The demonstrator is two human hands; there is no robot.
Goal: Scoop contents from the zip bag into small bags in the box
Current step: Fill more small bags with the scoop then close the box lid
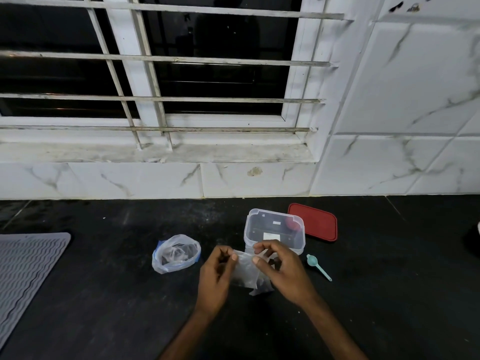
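Left hand point(217, 267) and right hand point(281, 271) pinch a small bag's point(245, 271) top before the box point(248, 229), the scoop point(318, 266) lying unheld on the tabletop point(104, 294) and the zip bag point(176, 253) at left, so this bag's filling seems still ahead.

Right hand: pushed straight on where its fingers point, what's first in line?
The right hand pinches the small bag and its fingers point leftward. Past that bag it would first meet the left hand, probably then the zip bag. Depth is uncertain.
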